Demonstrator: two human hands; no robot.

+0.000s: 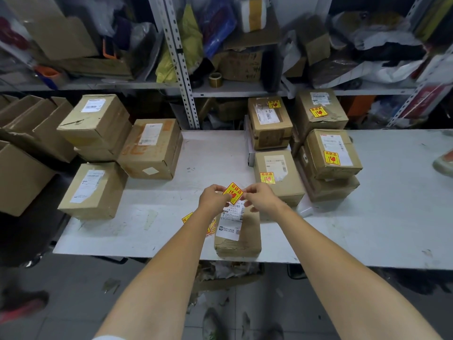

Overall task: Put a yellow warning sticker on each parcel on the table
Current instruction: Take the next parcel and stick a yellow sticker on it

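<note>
Sticker [232,193], yellow with red print, is held up between both hands and turned on its corner like a diamond. Left hand [212,200] pinches its left corner and right hand [259,197] pinches its right corner, with the fingers of both curled onto it.

Clock is read from the hands, with 12 pointing away from the person.

- 6 o'clock: parcel [239,231] lies lengthwise at the near edge of the table [367,217], with a white label on top. The sticker sits over the parcel's far end. Cannot tell whether it touches the cardboard.
- 8 o'clock: loose stickers [187,217] lie on the table just beside the parcel, mostly hidden by the left forearm.
- 1 to 2 o'clock: right parcels [278,177], four that can be counted, each show a yellow sticker on top. The nearest one is just beside the right hand. Two sit farther back against the shelf. The one at 2 o'clock is stacked on another box.
- 9 to 11 o'clock: left parcels [93,190], three of them, show white labels on top and no yellow. One is at the table's left end, and two are behind it, touching each other.
- 12 o'clock: shelf [232,90] is packed with bags and cartons. A tape roll [215,78] stands on its edge.
- 9 o'clock, beyond the table: open cartons [22,173].
- 3 o'clock, at the frame edge: a shoe [443,164] is over the table top.
</note>
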